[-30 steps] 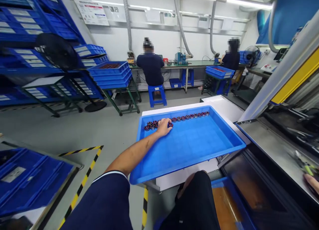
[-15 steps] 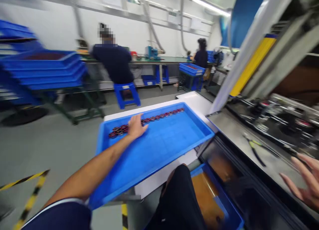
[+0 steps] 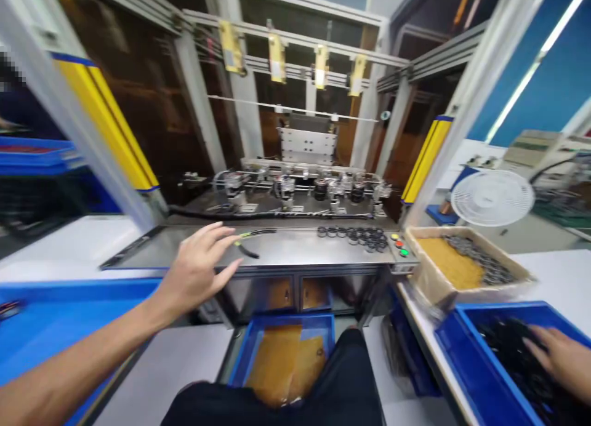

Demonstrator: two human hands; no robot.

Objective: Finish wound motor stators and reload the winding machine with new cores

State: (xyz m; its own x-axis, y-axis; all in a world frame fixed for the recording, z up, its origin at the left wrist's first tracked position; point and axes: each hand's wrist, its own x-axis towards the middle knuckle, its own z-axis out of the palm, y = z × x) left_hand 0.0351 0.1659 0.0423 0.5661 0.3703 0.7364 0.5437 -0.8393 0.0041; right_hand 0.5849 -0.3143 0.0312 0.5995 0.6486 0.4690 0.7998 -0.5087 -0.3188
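My left hand (image 3: 201,269) hovers over the left part of the machine's metal ledge (image 3: 295,250), fingers spread, nothing in it. Just beyond its fingertips lies a pair of pliers (image 3: 247,252) with black and yellow-green handles, partly covered by the hand. My right hand (image 3: 563,358) reaches into a blue bin (image 3: 480,364) at the lower right, its fingers apart among black parts (image 3: 512,352); some fingertips are blurred. Several black rings (image 3: 362,236) stand grouped along the right side of the ledge.
Machine fixtures (image 3: 286,189) line the back of the ledge, framed by posts with yellow strips (image 3: 427,158). Push buttons (image 3: 399,244) sit at its right end. A lined box (image 3: 462,263) of grey rings, a white fan (image 3: 492,197), and a blue tray (image 3: 83,309) flank the seat.
My view has swung right from the blue tray to the machine. My left hand has left the row of parts in that tray; my right hand is now in the bin.
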